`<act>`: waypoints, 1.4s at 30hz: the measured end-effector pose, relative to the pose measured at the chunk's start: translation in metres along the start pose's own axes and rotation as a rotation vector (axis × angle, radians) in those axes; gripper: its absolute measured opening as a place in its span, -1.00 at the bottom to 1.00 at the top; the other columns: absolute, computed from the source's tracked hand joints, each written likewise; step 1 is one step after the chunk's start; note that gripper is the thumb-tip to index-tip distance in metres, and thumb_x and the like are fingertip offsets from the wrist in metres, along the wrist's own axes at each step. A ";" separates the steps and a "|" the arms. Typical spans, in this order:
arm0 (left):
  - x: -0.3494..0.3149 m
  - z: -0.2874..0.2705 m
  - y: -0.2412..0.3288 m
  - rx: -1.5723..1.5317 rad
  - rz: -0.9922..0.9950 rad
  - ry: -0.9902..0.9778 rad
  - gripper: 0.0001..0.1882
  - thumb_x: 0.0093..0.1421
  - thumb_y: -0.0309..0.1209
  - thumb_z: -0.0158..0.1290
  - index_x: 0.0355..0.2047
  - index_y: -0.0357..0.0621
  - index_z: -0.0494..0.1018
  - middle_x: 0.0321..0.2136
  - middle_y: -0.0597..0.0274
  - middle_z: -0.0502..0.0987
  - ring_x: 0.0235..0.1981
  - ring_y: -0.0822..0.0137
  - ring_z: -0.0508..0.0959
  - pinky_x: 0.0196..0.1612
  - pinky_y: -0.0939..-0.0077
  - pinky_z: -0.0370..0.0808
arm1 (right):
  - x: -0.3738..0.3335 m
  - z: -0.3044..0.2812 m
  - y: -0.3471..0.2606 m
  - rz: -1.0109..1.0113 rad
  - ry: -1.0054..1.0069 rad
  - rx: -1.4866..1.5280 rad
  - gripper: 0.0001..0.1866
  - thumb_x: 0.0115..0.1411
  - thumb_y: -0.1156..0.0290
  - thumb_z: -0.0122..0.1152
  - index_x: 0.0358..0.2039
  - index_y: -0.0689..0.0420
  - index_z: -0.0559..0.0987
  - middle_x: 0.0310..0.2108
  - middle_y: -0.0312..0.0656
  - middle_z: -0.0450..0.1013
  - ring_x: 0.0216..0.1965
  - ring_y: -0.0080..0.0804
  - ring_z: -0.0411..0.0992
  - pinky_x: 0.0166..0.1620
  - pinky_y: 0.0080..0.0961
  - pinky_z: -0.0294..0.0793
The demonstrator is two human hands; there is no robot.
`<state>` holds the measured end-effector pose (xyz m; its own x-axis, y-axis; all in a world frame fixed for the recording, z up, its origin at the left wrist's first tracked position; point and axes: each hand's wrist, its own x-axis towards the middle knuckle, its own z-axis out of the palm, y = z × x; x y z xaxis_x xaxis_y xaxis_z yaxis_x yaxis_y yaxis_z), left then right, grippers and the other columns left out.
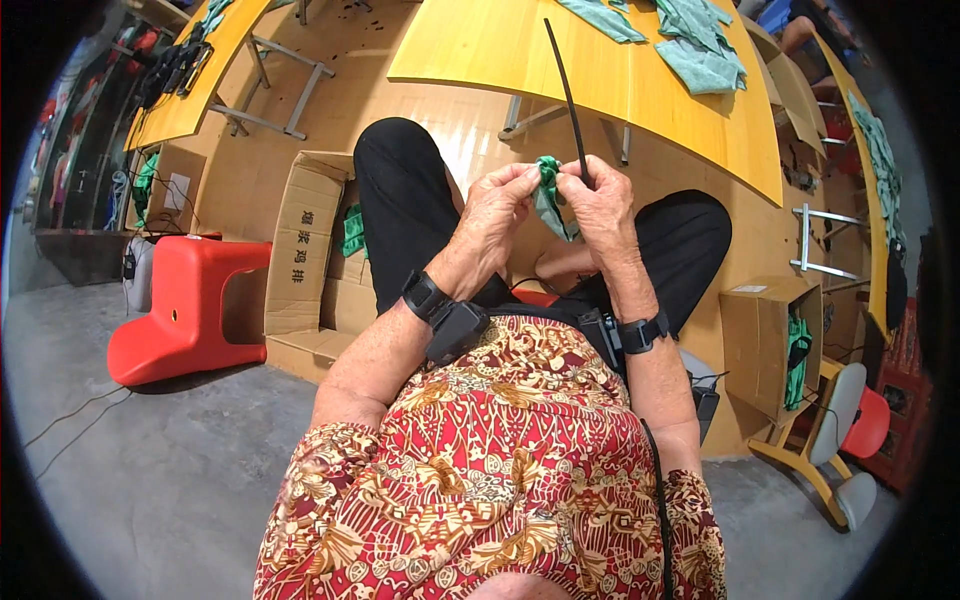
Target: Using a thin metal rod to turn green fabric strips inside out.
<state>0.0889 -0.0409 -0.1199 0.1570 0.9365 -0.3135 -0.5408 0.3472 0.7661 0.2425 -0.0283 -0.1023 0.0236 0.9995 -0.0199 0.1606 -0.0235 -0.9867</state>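
Above my lap, a small gathered piece of green cloth (549, 205) hangs between my hands. My left hand (497, 208) is closed, its thumb and fingertips pinching the cloth's left edge. From my closed right hand (602, 205) a long thin black rod (566, 85) sticks up, leaning left at its top. The right thumb and forefinger also meet the cloth's right side. The rod's lower end is hidden by the right hand, so I cannot tell whether it passes into the cloth.
A yellow table (480, 50) with pale green cloth pieces (700, 65) stands ahead. An open cardboard box (298, 240) holding green cloth is at my left, beside a red plastic chair (190, 310). At right are another cardboard box (757, 345) and a wooden-framed chair (838, 420).
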 end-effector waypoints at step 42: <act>0.010 -0.022 0.001 -0.040 0.000 -0.148 -0.87 0.21 -0.44 0.16 -0.28 -0.07 0.43 -0.38 0.40 0.56 -0.34 0.55 0.50 -0.21 0.63 0.42 | -0.002 0.002 0.001 0.210 -0.101 0.080 -0.86 0.10 0.43 0.25 -0.43 0.26 0.57 -0.55 -0.34 0.48 -0.48 -0.67 0.38 -0.39 -0.62 0.41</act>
<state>0.0720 -0.0321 -0.1350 0.2757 0.9345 -0.2251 -0.5726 0.3478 0.7424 0.2404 -0.0303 -0.1038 -0.0516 0.9699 -0.2380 0.0837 -0.2333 -0.9688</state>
